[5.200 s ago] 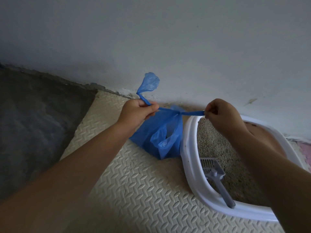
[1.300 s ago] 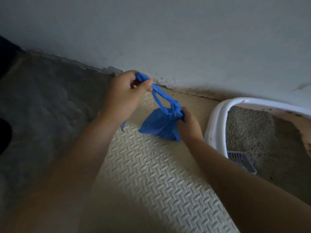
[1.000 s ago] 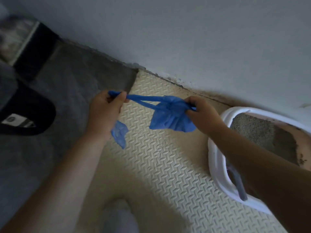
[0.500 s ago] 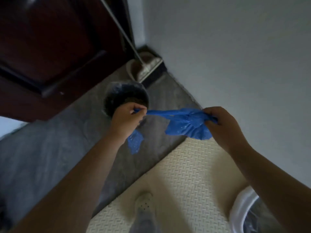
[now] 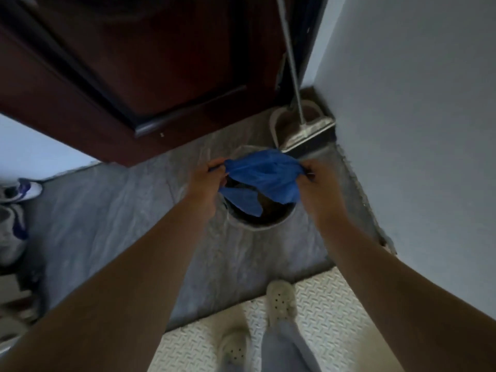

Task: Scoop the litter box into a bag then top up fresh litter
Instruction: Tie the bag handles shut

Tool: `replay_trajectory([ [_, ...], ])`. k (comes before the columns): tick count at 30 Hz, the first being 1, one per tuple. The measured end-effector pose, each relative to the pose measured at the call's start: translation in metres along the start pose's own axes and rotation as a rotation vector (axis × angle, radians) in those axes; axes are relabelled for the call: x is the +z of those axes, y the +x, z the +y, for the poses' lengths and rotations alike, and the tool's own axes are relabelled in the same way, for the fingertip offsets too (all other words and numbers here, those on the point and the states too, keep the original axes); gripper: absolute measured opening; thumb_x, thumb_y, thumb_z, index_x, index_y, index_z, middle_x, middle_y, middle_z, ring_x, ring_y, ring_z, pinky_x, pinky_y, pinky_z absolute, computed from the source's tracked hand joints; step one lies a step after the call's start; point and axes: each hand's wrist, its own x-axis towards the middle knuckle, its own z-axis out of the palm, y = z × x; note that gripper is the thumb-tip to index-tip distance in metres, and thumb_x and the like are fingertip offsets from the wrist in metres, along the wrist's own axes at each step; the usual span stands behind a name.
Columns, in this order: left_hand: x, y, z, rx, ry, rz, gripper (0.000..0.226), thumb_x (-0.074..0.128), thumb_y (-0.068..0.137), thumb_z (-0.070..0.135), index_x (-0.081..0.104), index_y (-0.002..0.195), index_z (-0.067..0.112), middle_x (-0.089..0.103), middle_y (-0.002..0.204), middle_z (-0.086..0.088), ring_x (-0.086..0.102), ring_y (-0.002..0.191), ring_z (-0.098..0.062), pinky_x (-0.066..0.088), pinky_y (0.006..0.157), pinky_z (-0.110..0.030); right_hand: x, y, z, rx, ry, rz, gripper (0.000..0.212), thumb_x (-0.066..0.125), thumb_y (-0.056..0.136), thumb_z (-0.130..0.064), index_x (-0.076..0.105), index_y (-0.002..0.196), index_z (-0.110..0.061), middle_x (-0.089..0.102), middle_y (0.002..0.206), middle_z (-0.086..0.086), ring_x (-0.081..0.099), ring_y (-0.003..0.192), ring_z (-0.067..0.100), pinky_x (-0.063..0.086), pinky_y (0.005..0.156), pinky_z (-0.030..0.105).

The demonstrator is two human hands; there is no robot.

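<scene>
Both arms stretch forward — left hand (image 5: 208,178) and right hand (image 5: 312,181) each pinch one side of the blue bag (image 5: 265,173).

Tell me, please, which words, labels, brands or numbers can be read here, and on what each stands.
None can be read.
The blue bag, which the left hand and right hand grip, shows no print.
The sneakers at the left edge bear blue marks, too blurred to read.

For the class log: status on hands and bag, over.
Left hand, right hand both pinch blue plastic bag. Bag above round grey bin. Nothing between them.
</scene>
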Motion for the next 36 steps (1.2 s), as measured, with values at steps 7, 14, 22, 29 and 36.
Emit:
replay_trajectory([
  [7,0.013,0.031,-0.020,-0.089,-0.233,0.033,0.020,0.045,0.100,0.007,0.058,0.114,0.002,0.059,0.080,-0.001,0.061,0.056,-0.002,0.049,0.052,-0.017,0.023,0.023,0.006,-0.016,0.068,-0.057,0.028,0.049,0.086,0.001,0.054,0.081,-0.026,0.057,0.077,-0.009,0.056,0.070,0.000,0.043,0.055,0.007],
  [14,0.039,0.050,-0.055,-0.240,0.107,-0.065,0.063,0.048,0.099,0.027,0.018,0.152,0.011,0.025,0.154,-0.014,0.031,0.139,-0.036,0.029,0.111,-0.053,0.052,0.046,0.045,0.136,-0.082,-0.399,0.037,0.041,0.098,-0.014,0.047,0.135,-0.013,0.052,0.132,0.008,0.050,0.122,0.025,0.039,0.087,0.025],
  [22,0.032,0.033,-0.038,-0.045,0.493,-0.072,0.071,0.045,0.099,0.039,0.002,0.153,0.024,-0.009,0.161,0.000,-0.007,0.147,-0.020,0.009,0.119,-0.045,0.053,0.057,0.028,0.115,-0.146,-0.368,0.046,0.041,0.100,-0.029,0.037,0.145,-0.019,0.041,0.147,0.002,0.041,0.133,0.018,0.036,0.100,0.030],
  [29,0.012,0.009,0.000,0.257,0.779,-0.129,0.070,0.042,0.098,0.044,0.008,0.154,0.019,0.005,0.161,-0.002,0.004,0.148,-0.020,0.014,0.119,-0.043,0.033,0.040,-0.013,0.012,-0.224,-0.243,0.043,0.042,0.098,-0.030,0.043,0.139,-0.017,0.048,0.138,0.004,0.048,0.126,0.021,0.040,0.096,0.029],
  [36,-0.041,-0.126,0.139,0.674,1.025,-0.280,0.067,0.040,0.098,0.047,0.011,0.153,0.022,0.003,0.161,0.001,0.008,0.147,-0.016,0.013,0.116,-0.034,-0.061,-0.059,-0.145,-0.192,-0.340,0.045,0.049,0.049,0.097,-0.032,0.040,0.141,-0.013,0.043,0.142,0.006,0.040,0.130,0.021,0.030,0.100,0.022],
])
